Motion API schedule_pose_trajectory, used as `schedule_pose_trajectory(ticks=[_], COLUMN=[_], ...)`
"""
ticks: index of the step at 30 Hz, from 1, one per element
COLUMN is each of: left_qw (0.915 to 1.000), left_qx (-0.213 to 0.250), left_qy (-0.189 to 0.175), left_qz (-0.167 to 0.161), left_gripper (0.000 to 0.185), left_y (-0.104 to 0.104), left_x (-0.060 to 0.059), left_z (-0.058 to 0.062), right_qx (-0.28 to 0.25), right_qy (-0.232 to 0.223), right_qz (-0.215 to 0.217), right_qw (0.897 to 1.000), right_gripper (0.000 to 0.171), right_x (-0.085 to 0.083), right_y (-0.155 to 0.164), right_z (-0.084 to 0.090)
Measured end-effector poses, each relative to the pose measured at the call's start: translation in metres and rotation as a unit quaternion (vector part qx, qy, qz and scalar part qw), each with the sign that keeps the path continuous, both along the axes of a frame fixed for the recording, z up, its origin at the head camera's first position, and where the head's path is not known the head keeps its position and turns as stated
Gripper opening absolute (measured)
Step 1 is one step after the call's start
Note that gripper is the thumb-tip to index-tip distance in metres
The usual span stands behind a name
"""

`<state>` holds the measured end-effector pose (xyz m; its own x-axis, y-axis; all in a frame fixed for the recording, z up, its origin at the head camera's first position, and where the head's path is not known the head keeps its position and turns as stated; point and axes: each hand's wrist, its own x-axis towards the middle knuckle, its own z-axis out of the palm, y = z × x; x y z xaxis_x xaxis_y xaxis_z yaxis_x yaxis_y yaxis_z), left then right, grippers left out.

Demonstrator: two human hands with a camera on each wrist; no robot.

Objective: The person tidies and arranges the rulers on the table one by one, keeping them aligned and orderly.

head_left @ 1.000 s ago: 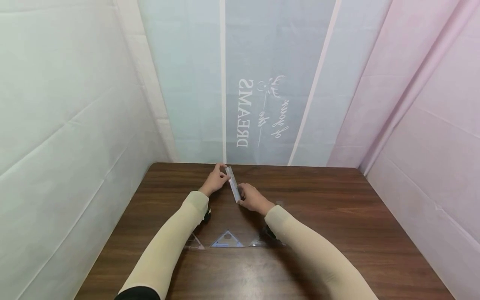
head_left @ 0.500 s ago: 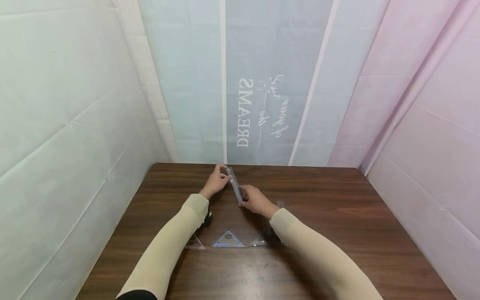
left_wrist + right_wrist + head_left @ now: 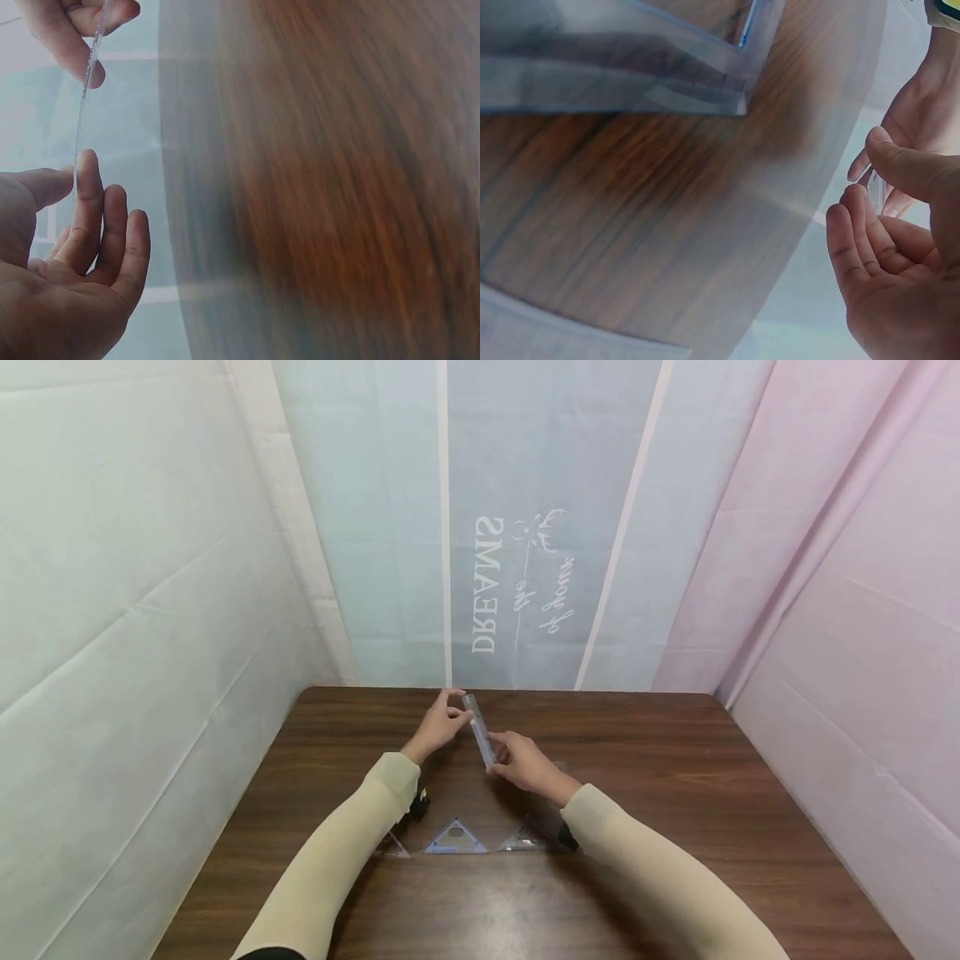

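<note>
A clear straight ruler [image 3: 481, 732] is held at a slant over the far part of the table, its upper end leaning left. My left hand [image 3: 442, 720] pinches it near the upper end between thumb and fingers. At the lower end my right hand [image 3: 525, 764] pinches it too. In the left wrist view the ruler [image 3: 84, 97] appears edge-on, thumb on one side and fingers on the other. The right wrist view shows only a short piece of the ruler [image 3: 876, 189] between the right fingers, with the left hand [image 3: 922, 105] behind.
On the brown wooden table [image 3: 660, 827] lies a blue-tinted set square [image 3: 456, 839] in the middle. A clear set square [image 3: 519, 839] lies to its right, and a pinkish one [image 3: 395, 846] is partly behind the left sleeve. A printed curtain [image 3: 555, 460] hangs beyond the far edge.
Both hands have shifted slightly to the right with the ruler between them, the right hand farther than the left. The set squares have stayed in place.
</note>
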<state>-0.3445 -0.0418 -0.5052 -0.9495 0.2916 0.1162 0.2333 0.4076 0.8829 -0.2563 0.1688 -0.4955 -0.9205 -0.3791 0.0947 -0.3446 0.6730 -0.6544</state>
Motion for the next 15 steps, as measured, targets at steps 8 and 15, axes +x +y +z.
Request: schedule_pose_trajectory(ticks=[8, 15], left_qw=[0.9995, 0.9977], left_qx=[0.007, 0.027], left_qy=[0.005, -0.015], left_qz=[-0.029, -0.06], left_gripper=[0.052, 0.055], left_y=[0.006, 0.01], left_x=[0.004, 0.006], left_z=[0.008, 0.015], right_qx=[-0.012, -0.022], right_qy=[-0.017, -0.022], right_qz=[-0.019, -0.039], right_qw=[1.0, 0.999], right_gripper=[0.068, 0.065], right_x=[0.009, 0.017], right_y=[0.011, 0.022], right_z=[0.009, 0.017])
